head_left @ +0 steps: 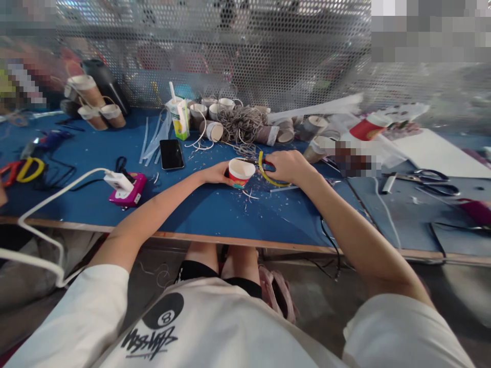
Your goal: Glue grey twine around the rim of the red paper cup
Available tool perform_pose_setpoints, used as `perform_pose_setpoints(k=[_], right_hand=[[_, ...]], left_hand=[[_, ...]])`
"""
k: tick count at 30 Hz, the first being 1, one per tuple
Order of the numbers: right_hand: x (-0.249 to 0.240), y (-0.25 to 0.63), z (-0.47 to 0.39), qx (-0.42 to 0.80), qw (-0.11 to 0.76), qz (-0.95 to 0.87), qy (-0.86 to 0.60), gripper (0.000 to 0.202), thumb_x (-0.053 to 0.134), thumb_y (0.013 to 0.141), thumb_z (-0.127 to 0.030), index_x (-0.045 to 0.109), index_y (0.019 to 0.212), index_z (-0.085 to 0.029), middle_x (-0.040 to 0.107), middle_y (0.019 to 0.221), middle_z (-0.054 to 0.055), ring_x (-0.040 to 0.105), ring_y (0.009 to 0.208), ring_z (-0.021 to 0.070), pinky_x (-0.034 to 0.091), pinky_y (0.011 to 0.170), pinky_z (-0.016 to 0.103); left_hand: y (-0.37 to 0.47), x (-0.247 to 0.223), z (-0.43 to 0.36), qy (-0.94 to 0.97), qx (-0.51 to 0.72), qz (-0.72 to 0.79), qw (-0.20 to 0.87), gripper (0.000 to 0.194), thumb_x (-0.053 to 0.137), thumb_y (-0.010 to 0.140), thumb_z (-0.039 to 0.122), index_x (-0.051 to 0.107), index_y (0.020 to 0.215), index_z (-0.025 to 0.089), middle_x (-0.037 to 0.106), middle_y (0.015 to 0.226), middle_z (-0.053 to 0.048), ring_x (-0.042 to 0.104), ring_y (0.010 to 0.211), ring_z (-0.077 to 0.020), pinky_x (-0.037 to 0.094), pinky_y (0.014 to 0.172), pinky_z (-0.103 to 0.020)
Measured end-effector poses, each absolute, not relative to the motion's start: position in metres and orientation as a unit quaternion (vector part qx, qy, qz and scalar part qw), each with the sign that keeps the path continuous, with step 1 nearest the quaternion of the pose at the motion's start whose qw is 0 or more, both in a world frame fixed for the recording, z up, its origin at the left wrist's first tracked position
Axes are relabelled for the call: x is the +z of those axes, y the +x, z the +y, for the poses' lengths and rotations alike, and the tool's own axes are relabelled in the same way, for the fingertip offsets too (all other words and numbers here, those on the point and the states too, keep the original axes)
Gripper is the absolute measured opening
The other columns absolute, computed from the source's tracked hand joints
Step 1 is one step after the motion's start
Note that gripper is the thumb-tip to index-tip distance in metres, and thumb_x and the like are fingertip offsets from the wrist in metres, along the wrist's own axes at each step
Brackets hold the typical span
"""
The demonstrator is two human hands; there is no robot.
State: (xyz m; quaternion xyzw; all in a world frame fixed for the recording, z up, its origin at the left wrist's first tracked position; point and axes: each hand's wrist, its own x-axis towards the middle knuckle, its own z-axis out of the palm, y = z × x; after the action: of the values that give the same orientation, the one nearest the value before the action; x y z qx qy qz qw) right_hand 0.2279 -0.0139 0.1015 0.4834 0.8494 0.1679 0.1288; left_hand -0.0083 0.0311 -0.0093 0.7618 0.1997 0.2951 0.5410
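A red and white paper cup [240, 176], tilted with its mouth toward me, is gripped at its left side by my left hand [218, 174]. My right hand [288, 166] is closed on a pair of scissors [264, 171] with a yellow handle loop. The dark blades reach left to the cup's rim; whether they cut into it I cannot tell. Small white scraps lie on the blue table [199, 209] around the cup. Behind both hands is a heap of grey cord [241, 125].
Several small cups [199, 113], a drink carton [179, 118] and a phone [172, 154] lie beyond my left arm. A purple power socket [128, 189] with cables sits left. Other scissors [433, 181] lie right. A perforated metal screen [215, 51] bounds the back.
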Motion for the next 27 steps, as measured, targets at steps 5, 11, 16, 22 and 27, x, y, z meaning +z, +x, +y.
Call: perform_pose_setpoints(k=[5, 11, 16, 22, 27], right_hand=[[0.098, 0.23, -0.011, 0.167, 0.138, 0.85, 0.48, 0.037, 0.047, 0.096, -0.04, 0.071, 0.113, -0.016, 0.077, 0.112, 0.011, 0.07, 0.1, 0.0266, 0.039, 0.066, 0.03], [0.1, 0.23, -0.01, 0.154, 0.154, 0.85, 0.48, 0.038, 0.046, 0.098, -0.039, 0.072, 0.112, -0.015, 0.078, 0.107, 0.013, 0.071, 0.097, 0.0269, 0.04, 0.066, 0.03], [0.105, 0.232, -0.01, 0.159, 0.137, 0.853, 0.477, 0.041, 0.048, 0.095, -0.044, 0.072, 0.111, -0.016, 0.077, 0.109, 0.013, 0.069, 0.095, 0.0274, 0.039, 0.065, 0.031], [0.111, 0.234, -0.015, 0.152, 0.13, 0.847, 0.493, 0.046, 0.046, 0.095, -0.046, 0.07, 0.115, -0.013, 0.075, 0.112, 0.015, 0.069, 0.098, 0.0295, 0.034, 0.063, 0.032], [0.115, 0.232, -0.014, 0.16, 0.108, 0.831, 0.522, 0.047, 0.04, 0.097, -0.043, 0.069, 0.114, -0.011, 0.075, 0.11, 0.017, 0.069, 0.098, 0.0302, 0.035, 0.064, 0.033]], left_hand=[[-0.008, -0.011, 0.033, 0.765, 0.29, 0.2, 0.539, 0.089, 0.093, 0.058, 0.047, 0.056, 0.133, 0.016, 0.064, 0.138, -0.02, 0.06, 0.13, -0.0345, 0.042, 0.115, -0.055], [-0.008, -0.011, 0.033, 0.765, 0.281, 0.213, 0.539, 0.086, 0.093, 0.057, 0.047, 0.058, 0.13, 0.015, 0.066, 0.137, -0.019, 0.061, 0.128, -0.0342, 0.042, 0.115, -0.055], [-0.009, -0.005, 0.03, 0.772, 0.265, 0.206, 0.539, 0.091, 0.09, 0.061, 0.046, 0.052, 0.138, 0.017, 0.061, 0.143, -0.02, 0.056, 0.135, -0.036, 0.04, 0.117, -0.055], [-0.009, -0.006, 0.027, 0.792, 0.281, 0.219, 0.497, 0.107, 0.09, 0.058, 0.044, 0.04, 0.149, 0.018, 0.051, 0.153, -0.021, 0.046, 0.144, -0.0384, 0.032, 0.122, -0.056], [-0.008, -0.011, 0.027, 0.787, 0.322, 0.264, 0.455, 0.127, 0.093, 0.051, 0.044, 0.026, 0.156, 0.017, 0.044, 0.157, -0.023, 0.04, 0.148, -0.041, 0.025, 0.124, -0.061]])
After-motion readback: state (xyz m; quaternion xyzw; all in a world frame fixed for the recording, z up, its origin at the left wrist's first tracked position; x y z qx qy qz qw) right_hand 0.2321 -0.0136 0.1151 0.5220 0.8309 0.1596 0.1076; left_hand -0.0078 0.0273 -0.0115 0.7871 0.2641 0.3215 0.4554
